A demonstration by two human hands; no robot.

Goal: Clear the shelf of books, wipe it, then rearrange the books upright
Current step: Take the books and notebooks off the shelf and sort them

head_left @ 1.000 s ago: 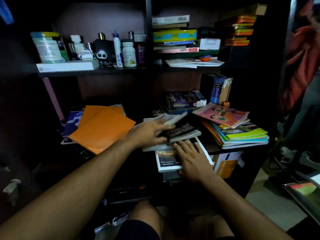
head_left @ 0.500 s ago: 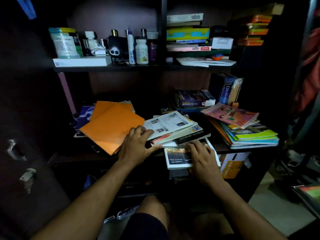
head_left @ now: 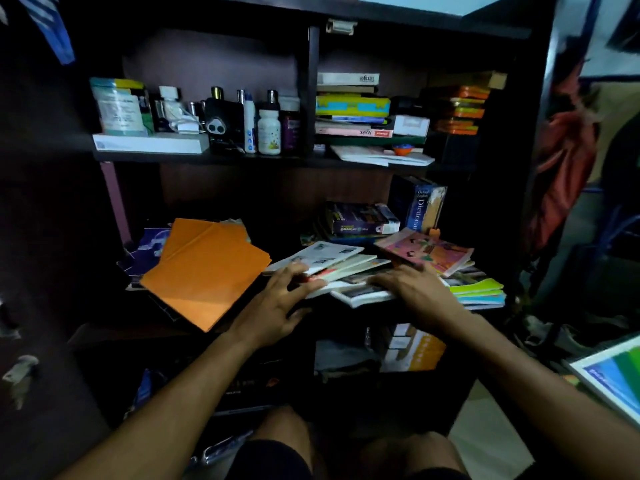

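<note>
A loose pile of books (head_left: 332, 261) lies flat in the middle of the dark shelf (head_left: 138, 332). My left hand (head_left: 277, 303) touches the pile's left front corner with spread fingers, the thumb hanging below the edge. Flat on the pile's right front part rests my right hand (head_left: 412, 289), covering a white-edged book (head_left: 360, 296). To the left lie orange folders (head_left: 204, 271) over a blue book (head_left: 149, 247). On the right a pink book (head_left: 426, 251) tops a colourful stack (head_left: 481, 292).
Behind the pile a purple book (head_left: 360, 220) lies flat and a blue dictionary (head_left: 420, 206) stands upright. The upper shelf holds bottles (head_left: 268, 129) and stacked books (head_left: 349, 105). An orange and white box (head_left: 415, 351) sits below. A colourful book (head_left: 613, 375) lies at the right edge.
The white book that stuck out over the shelf's front edge has gone back into the pile under my right hand. My left hand shifted to the pile's left front corner.
</note>
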